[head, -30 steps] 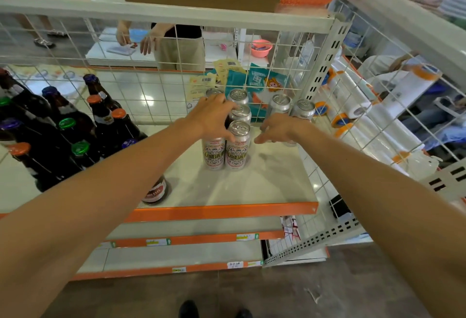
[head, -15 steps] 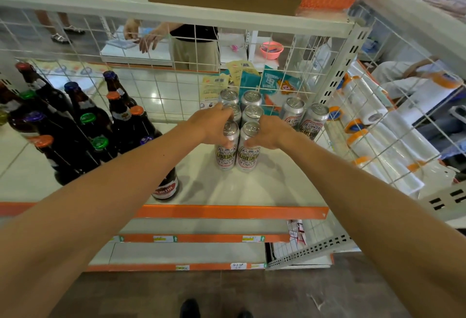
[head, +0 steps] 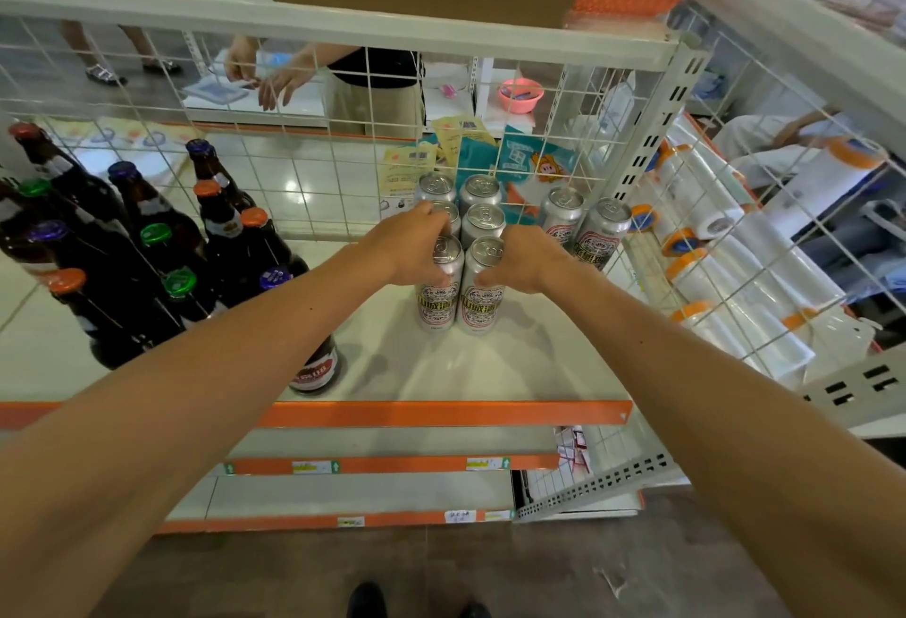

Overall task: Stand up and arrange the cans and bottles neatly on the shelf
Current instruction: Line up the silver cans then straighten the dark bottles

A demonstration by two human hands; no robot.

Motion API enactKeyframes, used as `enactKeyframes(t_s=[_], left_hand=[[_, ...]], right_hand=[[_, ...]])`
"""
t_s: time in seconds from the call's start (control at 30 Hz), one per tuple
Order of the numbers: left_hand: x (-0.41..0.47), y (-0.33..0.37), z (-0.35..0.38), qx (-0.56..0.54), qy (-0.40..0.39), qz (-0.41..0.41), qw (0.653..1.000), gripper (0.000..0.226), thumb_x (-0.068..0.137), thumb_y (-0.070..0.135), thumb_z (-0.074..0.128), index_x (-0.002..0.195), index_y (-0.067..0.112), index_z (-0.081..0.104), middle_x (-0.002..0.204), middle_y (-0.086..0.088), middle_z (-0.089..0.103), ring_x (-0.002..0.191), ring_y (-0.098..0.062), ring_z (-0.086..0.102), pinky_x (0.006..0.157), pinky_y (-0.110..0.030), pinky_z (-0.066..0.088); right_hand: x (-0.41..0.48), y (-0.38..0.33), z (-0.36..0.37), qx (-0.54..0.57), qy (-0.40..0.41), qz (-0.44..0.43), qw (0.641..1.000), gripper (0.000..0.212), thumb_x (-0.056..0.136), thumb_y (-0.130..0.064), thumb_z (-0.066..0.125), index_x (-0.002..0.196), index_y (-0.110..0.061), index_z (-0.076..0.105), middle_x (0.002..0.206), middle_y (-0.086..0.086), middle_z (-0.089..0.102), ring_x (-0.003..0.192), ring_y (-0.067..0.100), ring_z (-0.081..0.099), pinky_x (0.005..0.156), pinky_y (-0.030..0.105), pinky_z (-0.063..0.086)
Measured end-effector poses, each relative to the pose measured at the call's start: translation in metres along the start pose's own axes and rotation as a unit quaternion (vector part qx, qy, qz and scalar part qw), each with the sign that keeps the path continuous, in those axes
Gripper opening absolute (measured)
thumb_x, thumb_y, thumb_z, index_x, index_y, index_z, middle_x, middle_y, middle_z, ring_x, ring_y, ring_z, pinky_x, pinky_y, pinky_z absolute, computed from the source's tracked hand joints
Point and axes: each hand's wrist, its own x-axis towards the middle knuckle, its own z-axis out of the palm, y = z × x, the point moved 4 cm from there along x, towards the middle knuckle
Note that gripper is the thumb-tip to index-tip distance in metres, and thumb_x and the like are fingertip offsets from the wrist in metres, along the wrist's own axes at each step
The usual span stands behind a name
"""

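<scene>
Several silver cans stand upright in two rows on the white shelf. My left hand wraps round the front left can. My right hand wraps round the front right can, which touches the left one. Behind them stand more cans in the same rows. Two further cans stand apart at the back right by the post. Dark glass bottles with coloured caps fill the left of the shelf, and one brown bottle stands near the front edge.
A white wire grid backs the shelf and a second grid closes its right side. Rolls of plastic film lie beyond the right grid. Lower orange-edged shelves sit below. A person stands behind the back grid.
Both hands have closed in from either side onto the two front cans. The view has shifted, so the shelf and cans sit lower and more to the right in frame.
</scene>
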Motion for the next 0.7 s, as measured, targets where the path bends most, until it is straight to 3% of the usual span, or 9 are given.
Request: enactKeyframes(t_s=[0.17,0.33,0.47,0.6,0.7], left_hand=[[0.007,0.011,-0.016,0.028,0.032,0.008,0.999,0.077,0.071,0.06,0.077,0.13,0.02,0.05,0.131,-0.001,0.05,0.115,-0.023,0.054,0.085,-0.039,0.049],[0.035,0.036,-0.044,-0.023,0.1,0.023,0.994,0.05,0.089,0.05,0.065,0.125,0.016,0.057,0.123,-0.003,0.056,0.109,-0.021,0.056,0.087,-0.036,0.048],[0.071,0.066,-0.042,-0.03,0.069,0.042,0.996,0.039,0.093,0.04,0.063,0.123,0.015,0.061,0.119,-0.006,0.058,0.108,-0.024,0.056,0.086,-0.036,0.045],[0.119,0.095,-0.025,-0.05,0.017,0.033,0.998,0.047,0.089,0.04,0.07,0.123,0.01,0.06,0.117,-0.008,0.063,0.106,-0.027,0.061,0.085,-0.036,0.049],[0.149,0.116,-0.008,-0.039,-0.012,0.023,0.999,0.042,0.086,0.039,0.072,0.111,0.007,0.063,0.103,-0.01,0.063,0.092,-0.026,0.061,0.075,-0.036,0.05]], right_hand=[[0.006,0.01,-0.004,0.022,-0.067,-0.006,0.998,0.084,0.061,-0.077,0.071,0.115,-0.013,0.062,0.11,0.003,0.064,0.101,0.023,0.061,0.089,0.038,0.052],[0.0,0.062,-0.024,-0.016,-0.081,0.045,0.996,0.075,0.077,-0.056,0.076,0.132,-0.011,0.055,0.131,0.005,0.057,0.117,0.028,0.055,0.094,0.036,0.046],[-0.003,0.106,-0.03,-0.015,-0.071,0.068,0.995,0.07,0.083,-0.04,0.076,0.143,-0.019,0.047,0.139,0.006,0.053,0.126,0.028,0.051,0.108,0.039,0.04],[-0.007,0.139,-0.02,-0.03,-0.084,0.091,0.992,0.072,0.086,-0.048,0.07,0.146,-0.018,0.045,0.149,0.007,0.044,0.134,0.029,0.043,0.111,0.04,0.037],[-0.007,0.156,-0.009,-0.014,-0.102,0.104,0.989,0.074,0.09,-0.047,0.067,0.149,-0.013,0.039,0.152,0.009,0.04,0.138,0.028,0.038,0.11,0.037,0.034]])
